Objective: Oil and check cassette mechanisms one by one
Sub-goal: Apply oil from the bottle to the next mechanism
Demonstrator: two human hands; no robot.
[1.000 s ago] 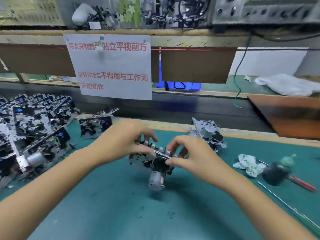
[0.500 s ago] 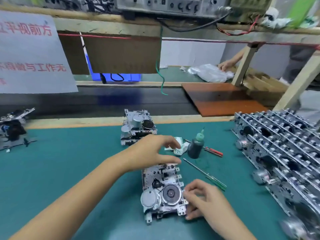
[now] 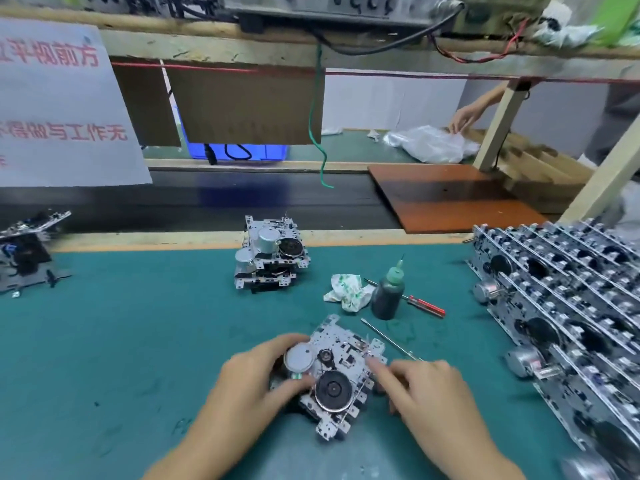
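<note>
Once my left hand had dropped from above the cassette mechanism to clasp its motor side, my right hand pinched the opposite edge; both grips held it on the desk before me, seemingly ready for checking, oil bottle untouched nearby.

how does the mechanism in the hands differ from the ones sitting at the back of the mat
The held mechanism lies single on the green mat, gripped by the left hand and touched by the right hand; the back mechanisms are stacked and untouched. The held one sits turned at an angle; the stack sits squarer. Both show a silver motor and dark flywheel.
</note>
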